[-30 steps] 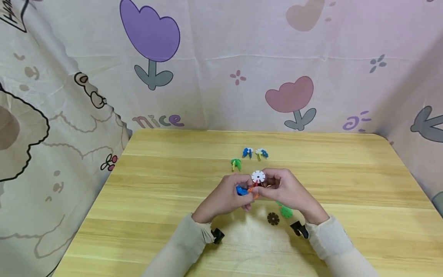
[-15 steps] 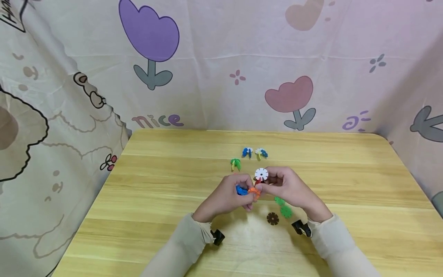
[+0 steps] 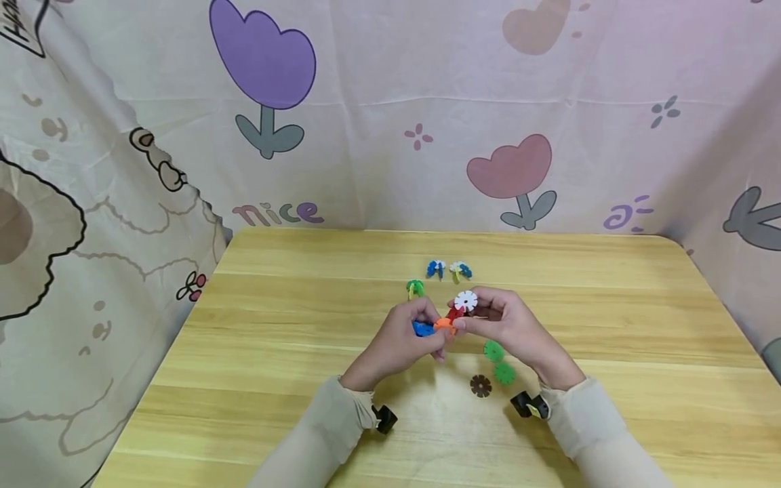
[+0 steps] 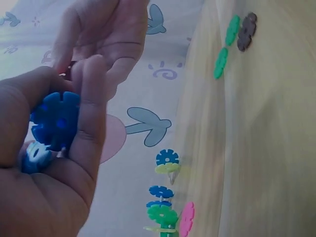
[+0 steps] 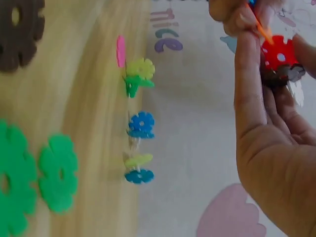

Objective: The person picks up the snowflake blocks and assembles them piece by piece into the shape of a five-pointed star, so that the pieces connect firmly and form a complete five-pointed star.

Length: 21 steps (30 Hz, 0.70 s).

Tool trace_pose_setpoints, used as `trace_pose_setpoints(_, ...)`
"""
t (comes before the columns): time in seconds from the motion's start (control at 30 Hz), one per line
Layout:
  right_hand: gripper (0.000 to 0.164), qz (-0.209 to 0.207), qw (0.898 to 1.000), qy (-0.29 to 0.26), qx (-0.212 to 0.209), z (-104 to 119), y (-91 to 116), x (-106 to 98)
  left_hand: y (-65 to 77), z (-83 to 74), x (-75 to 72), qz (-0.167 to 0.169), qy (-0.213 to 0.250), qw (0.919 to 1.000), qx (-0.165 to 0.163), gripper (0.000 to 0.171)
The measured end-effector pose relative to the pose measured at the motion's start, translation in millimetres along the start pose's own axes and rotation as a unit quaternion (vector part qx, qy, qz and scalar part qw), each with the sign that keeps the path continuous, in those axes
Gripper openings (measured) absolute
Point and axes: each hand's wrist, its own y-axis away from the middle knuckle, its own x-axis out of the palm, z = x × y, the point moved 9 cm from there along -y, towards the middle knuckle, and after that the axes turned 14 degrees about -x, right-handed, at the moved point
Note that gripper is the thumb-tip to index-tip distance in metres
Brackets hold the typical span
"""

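Observation:
My left hand grips notched plastic snowflake discs: a blue disc shows between its fingers in the left wrist view, with a paler blue one below it. An orange disc sticks out between the two hands. My right hand pinches a joined cluster: a red disc, a dark brown disc and a white disc that faces up. The red and orange discs meet at the fingertips, partly hidden by the fingers.
Two loose green discs and a brown disc lie near the right forearm. Behind the hands stand small joined pieces: blue-white, white-blue-yellow and green-yellow. A pink disc is beside them.
Both hands have moved slightly up and away from the body. The white disc has shifted right and upward with the right hand; the orange disc and a green disc on the table show more.

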Motion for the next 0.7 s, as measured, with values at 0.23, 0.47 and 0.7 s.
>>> trace_pose_setpoints(0.23,0.023,-0.017,1.0,-0.014,-0.006,-1,0,1,2.5,-9.0,2.6,-0.018,-0.002,0.9993,0.032,0.012)
trace_pose_setpoints(0.47,0.022,-0.02,1.0,-0.013,0.003,0,2,3,2.6,-10.2,2.8,-0.019,0.011,0.9992,0.033,0.011)
trace_pose_setpoints(0.7,0.025,0.012,1.0,0.016,0.018,-4,0,5,-2.5,4.8,-1.1,-0.004,0.053,0.9985,-0.015,0.015)
